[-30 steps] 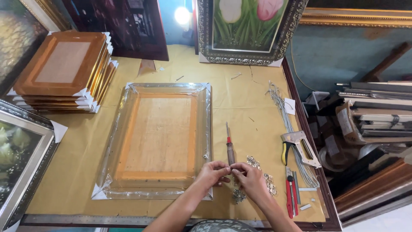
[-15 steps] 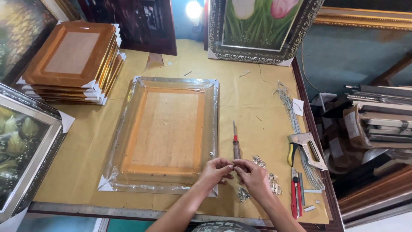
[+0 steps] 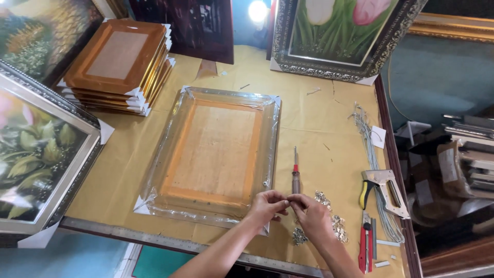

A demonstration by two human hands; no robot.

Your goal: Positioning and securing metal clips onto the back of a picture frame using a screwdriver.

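Both hands (image 3: 290, 206) near frame (image 3: 216, 154) edge.

I was looking into a picture-framing workshop. Stacked frames (image 3: 116, 67), framed paintings (image 3: 342, 36) and a staple gun (image 3: 383, 190) surrounded the workbench (image 3: 319, 123).

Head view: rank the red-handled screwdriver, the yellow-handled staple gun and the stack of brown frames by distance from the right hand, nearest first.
1. Red-handled screwdriver, just above the right hand.
2. Yellow-handled staple gun, off to its right.
3. Stack of brown frames, far upper left.
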